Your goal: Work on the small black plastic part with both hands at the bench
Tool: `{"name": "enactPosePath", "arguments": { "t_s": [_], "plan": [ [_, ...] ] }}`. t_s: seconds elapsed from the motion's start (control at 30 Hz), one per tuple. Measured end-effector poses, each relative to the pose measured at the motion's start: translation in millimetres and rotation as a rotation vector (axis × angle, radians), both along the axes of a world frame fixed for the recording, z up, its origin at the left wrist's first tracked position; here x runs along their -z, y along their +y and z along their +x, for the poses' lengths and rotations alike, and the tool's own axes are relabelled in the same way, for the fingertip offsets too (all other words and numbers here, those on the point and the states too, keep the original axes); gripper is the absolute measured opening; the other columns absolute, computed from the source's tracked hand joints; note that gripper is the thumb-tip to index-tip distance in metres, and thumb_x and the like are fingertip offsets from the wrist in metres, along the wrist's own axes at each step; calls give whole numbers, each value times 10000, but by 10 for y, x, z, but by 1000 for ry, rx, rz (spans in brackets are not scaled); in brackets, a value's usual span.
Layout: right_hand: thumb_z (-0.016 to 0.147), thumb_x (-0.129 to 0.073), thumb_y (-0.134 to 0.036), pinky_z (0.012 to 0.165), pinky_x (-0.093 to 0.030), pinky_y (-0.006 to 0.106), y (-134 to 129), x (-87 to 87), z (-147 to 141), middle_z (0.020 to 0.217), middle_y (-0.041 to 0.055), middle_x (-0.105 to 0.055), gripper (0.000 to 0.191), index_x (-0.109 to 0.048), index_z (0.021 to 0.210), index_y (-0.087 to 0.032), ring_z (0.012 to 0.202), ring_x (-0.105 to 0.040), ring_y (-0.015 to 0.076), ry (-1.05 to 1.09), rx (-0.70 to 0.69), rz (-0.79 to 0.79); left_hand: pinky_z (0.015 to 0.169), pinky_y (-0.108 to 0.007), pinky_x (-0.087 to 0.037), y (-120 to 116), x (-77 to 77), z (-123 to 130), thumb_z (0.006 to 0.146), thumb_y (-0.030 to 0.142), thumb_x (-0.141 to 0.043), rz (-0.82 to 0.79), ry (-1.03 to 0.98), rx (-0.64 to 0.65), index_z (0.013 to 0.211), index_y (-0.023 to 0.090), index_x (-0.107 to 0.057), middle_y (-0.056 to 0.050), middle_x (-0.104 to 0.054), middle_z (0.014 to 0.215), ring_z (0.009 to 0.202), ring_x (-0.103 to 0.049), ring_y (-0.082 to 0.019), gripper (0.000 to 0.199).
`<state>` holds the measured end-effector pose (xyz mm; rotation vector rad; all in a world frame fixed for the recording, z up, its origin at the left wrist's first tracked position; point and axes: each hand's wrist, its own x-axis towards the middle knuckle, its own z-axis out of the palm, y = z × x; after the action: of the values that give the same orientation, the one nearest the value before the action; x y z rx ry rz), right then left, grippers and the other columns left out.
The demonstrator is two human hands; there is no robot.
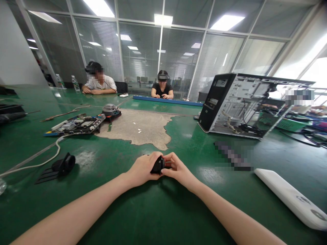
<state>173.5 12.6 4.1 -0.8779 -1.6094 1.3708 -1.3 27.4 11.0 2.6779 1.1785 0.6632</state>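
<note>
My left hand (146, 167) is closed around a small black plastic part (157, 164), just above the green table (163, 217). On the part's right side, the bent fingers and thumb of my right hand (176, 167) grip its edge. Much of the part is hidden by my fingers, so I cannot tell its exact kind. Off to the left lies another black plastic piece (62, 166) with a round end and flat prongs.
An opened computer case (230, 105) stands at the right. Nearer lie a blurred dark strip (233, 156) and a long white device (288, 197). A circuit board (76, 125) and a cable (56, 149) are at the left. Two people (100, 80) sit across the table.
</note>
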Motion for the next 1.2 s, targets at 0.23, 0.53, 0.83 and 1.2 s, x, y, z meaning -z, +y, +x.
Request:
{"name": "enactPosePath", "arguments": {
  "t_s": [0.23, 0.53, 0.83, 1.2],
  "plan": [
    [703, -614, -314, 662, -458, 278, -10, 19, -36, 867, -7, -529, 252, -427, 840, -216, 797, -546, 133, 29, 19, -9, 653, -284, -392, -4, 1, -10, 670, 338, -596, 15, 8, -2, 1112, 220, -332, -35, -533, 1025, 817, -567, -225, 528],
    [687, -631, -275, 701, -466, 292, -15, 10, -24, 923, 17, -518, 323, -425, 930, -218, 864, -532, 150, -38, 32, -6, 671, -294, -397, -5, -1, -9, 666, 325, -606, 8, -5, 2, 1118, 224, -328, -35, -530, 1040, 838, -567, -230, 540],
    [724, -586, -339, 657, -482, 287, -23, 25, -49, 873, 1, -522, 234, -426, 842, -215, 810, -544, 142, 4, 56, 21, 670, -286, -393, -2, 3, -6, 665, 329, -601, 13, -21, 11, 1103, 225, -331, -31, -528, 1028, 843, -565, -224, 524],
    [712, -604, -287, 698, -478, 286, -67, -19, -31, 945, 22, -508, 268, -445, 917, -221, 916, -524, 161, -67, 53, 88, 679, -291, -396, -4, 8, -11, 645, 298, -614, 8, 5, 4, 1110, 225, -330, -28, -526, 1033, 849, -562, -228, 550]
  ]
}}
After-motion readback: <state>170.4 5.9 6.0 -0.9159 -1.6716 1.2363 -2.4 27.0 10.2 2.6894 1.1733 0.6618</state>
